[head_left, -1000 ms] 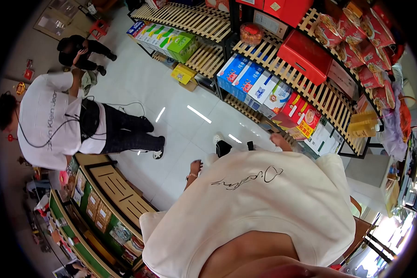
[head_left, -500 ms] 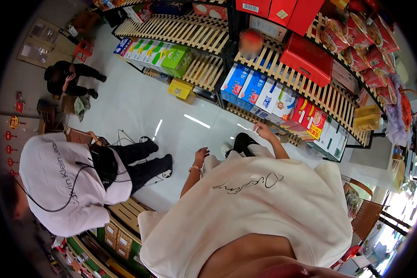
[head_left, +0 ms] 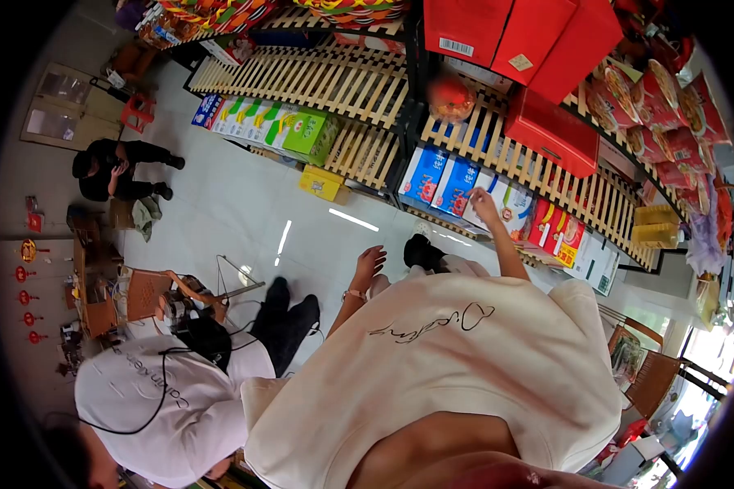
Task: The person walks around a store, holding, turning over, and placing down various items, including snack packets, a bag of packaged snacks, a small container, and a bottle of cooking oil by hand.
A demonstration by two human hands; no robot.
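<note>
My left hand [head_left: 371,261] hangs in front of my body above the floor, with a bracelet at the wrist. Its fingers are loosely bent and apart, and nothing shows in them. Farther right, my right hand [head_left: 486,205] is held out with the fingers drawn together. Whatever they may hold is too small to make out. In the picture that hand overlaps the blue and white cartons [head_left: 457,186] on the lower shelf; I cannot tell that it touches them.
Slatted shelves [head_left: 367,77] stand ahead with red boxes [head_left: 550,134], green cartons [head_left: 306,134] and a yellow box [head_left: 321,183]. A person in a white shirt [head_left: 151,399] is close on my left. Another person [head_left: 106,171] sits farther off. A brown chair [head_left: 648,379] is at right.
My view has come closer to the shelves. My right hand has moved up and right, over the cartons in the picture. The person in white now appears lower, nearer my side.
</note>
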